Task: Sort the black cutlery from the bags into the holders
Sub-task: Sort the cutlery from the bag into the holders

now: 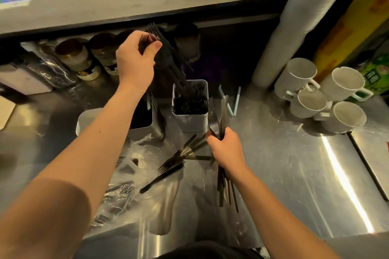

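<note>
Gripping a bundle of black forks near their heads, our left hand holds them tilted, handle ends dipping into the right white holder, which already stands full of forks. Our right hand is closed around a second bunch of black cutlery, forks and what may be knives, upright above the steel counter. Loose forks lie on the counter beside crumpled clear bags. The left white holder sits partly behind our forearm. Four white mugs cluster at the right.
</note>
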{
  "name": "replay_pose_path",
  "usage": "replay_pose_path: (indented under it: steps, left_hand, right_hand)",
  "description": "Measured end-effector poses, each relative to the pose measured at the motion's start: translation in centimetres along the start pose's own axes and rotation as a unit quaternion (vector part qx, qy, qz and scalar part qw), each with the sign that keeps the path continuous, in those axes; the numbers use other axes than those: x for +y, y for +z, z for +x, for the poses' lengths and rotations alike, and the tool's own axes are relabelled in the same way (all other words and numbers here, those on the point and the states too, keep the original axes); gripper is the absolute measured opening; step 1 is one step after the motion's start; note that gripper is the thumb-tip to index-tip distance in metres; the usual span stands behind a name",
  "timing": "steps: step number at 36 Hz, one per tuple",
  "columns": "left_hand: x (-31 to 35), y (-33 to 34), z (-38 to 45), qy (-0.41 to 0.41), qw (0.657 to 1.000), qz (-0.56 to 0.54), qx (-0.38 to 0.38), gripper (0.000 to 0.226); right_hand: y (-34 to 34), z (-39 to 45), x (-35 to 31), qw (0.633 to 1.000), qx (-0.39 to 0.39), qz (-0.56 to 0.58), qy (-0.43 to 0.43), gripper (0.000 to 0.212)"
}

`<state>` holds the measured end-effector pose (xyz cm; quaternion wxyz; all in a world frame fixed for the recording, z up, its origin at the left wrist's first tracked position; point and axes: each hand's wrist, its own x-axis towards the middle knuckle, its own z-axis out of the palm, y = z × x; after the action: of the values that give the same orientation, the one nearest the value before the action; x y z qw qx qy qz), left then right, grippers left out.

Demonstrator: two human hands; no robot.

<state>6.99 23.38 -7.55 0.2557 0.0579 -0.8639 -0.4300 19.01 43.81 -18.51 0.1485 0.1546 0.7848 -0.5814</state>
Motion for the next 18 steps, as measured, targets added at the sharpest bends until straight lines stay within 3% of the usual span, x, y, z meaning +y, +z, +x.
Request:
replay_pose_path:
  steps: [7,14,16,18]
  left_hand:
    - [-1.1,2.5,-2.3,0.059,0.989,0.059,-0.125,0.004]
    - [-3.5,4.0,-3.4,0.061,0.933,0.176,-0.306,0.022]
    - [-3.7,3.8,-3.0,0.041,0.935,0.169,-0.31,0.033]
    - [-3.6,3.3,-2.3,0.013,0.959,0.132,-0.252,0.022]
  right_hand:
    - [0.2,0.0,0.1,1.0,0.001,0.007,0.001,0.023]
    - [0.2,0.0,0.4,1.0,-0.003,0.015,0.0,0.022]
    - [0.1,0.1,0.5,1.0,0.0,0.019,0.001,0.023]
    - [0.1,0.1,0.5,1.0,0.003,0.023,0.001,0.023]
